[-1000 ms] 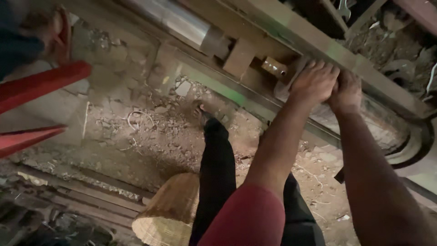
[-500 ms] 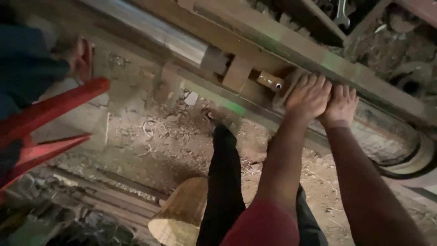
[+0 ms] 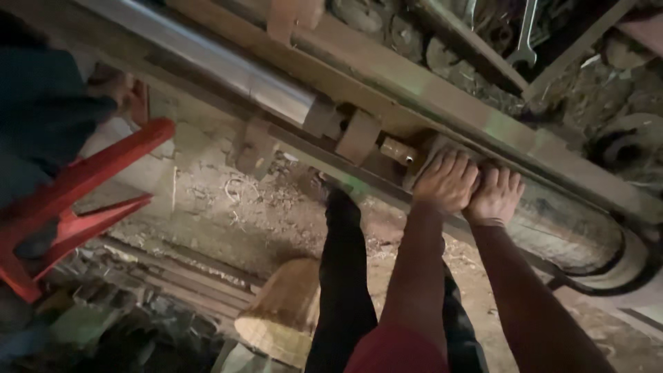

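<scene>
Honestly, both hands were planted side by side on a big log [image 3: 552,221] that lay along the machine's bed, near its right end. The left hand [image 3: 447,181] sat palm down with its fingers close together and curled over the top of the log, and the right hand [image 3: 494,196] was pressed flat just beside it, touching it, fingers also together. Neither was pinching anything, just pushing down on the bark.

My guess was that the log would handle heavy and stiff, rough enough not to slip, so flat palms on top or a hug around its round sides made more sense than fingertips. A metal block [image 3: 358,135] and a shiny steel shaft [image 3: 228,63] ran just left of the hands. A wrench [image 3: 526,33] hung further back, a wooden stump [image 3: 283,311] stood on the dirt floor [image 3: 228,200], and a red frame [image 3: 83,186] stood at left, by another person.
</scene>
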A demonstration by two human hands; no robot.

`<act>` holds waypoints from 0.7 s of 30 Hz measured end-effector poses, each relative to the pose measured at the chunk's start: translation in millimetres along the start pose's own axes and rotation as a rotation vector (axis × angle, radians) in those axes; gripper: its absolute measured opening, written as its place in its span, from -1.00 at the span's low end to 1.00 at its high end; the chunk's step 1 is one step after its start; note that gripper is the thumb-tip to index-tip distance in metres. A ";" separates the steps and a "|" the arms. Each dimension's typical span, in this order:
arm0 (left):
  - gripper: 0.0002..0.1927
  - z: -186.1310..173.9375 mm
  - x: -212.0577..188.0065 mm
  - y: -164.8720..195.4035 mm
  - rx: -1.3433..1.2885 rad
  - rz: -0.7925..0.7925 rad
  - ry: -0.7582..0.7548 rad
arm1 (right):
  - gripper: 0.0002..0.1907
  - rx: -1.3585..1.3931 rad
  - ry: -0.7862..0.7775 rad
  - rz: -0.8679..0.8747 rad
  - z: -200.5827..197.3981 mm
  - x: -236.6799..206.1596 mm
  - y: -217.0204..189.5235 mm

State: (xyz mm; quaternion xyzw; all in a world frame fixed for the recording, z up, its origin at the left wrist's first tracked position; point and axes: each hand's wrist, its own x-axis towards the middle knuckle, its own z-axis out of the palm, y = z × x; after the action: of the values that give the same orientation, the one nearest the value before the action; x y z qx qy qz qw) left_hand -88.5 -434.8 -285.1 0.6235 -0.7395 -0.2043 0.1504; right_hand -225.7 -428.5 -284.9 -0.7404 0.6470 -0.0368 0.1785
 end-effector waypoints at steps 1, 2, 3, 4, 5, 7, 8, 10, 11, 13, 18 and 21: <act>-0.68 -1.7 0.4 -1.4 0.002 -0.001 0.048 | -0.72 0.013 -0.008 -0.012 0.0 0.2 -1.8; -0.69 -3.9 -1.1 -1.7 -0.013 -0.014 0.047 | -0.70 0.006 -0.019 -0.015 -1.3 1.2 -4.2; -0.70 -5.0 0.3 -2.0 -0.022 -0.023 0.069 | -0.68 -0.004 -0.012 -0.033 0.3 0.1 -3.2; -0.70 -5.7 1.0 -2.0 -0.032 -0.020 0.099 | -0.66 -0.019 0.009 -0.048 0.0 0.3 -3.5; -0.72 -6.3 2.1 -1.8 -0.019 -0.019 0.090 | -0.70 -0.010 0.016 -0.056 -0.5 0.3 -3.5; -0.74 -7.6 1.4 -0.2 -0.042 -0.040 -0.024 | -0.77 -0.004 -0.063 -0.007 -3.1 0.6 -4.7; -0.74 -7.5 1.6 0.5 -0.062 -0.035 0.021 | -0.75 -0.009 -0.064 -0.005 -3.5 0.2 -4.7; -0.73 -8.1 0.7 0.5 -0.060 0.005 0.154 | -0.71 0.002 -0.008 -0.023 -1.5 -2.1 -3.3; -0.73 -8.4 0.3 0.5 -0.053 0.006 0.167 | -0.70 -0.005 0.016 -0.033 -1.1 -2.6 -3.3; -0.72 -9.2 -0.1 0.3 -0.057 -0.012 0.166 | -0.67 -0.026 0.028 -0.044 -0.1 -3.5 -3.4; -0.72 -12.1 3.8 -0.7 -0.077 0.004 0.135 | -0.69 0.007 -0.026 0.012 2.6 -4.0 -2.5; -0.72 -14.3 5.5 -0.2 -0.078 0.002 0.103 | -0.69 -0.026 -0.007 0.005 3.3 -3.8 -1.6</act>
State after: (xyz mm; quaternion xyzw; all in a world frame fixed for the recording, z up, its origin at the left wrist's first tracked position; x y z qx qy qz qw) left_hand -82.4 -441.9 -272.9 0.6263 -0.7227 -0.2004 0.2128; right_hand -223.8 -423.9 -286.9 -0.7410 0.6488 -0.0254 0.1709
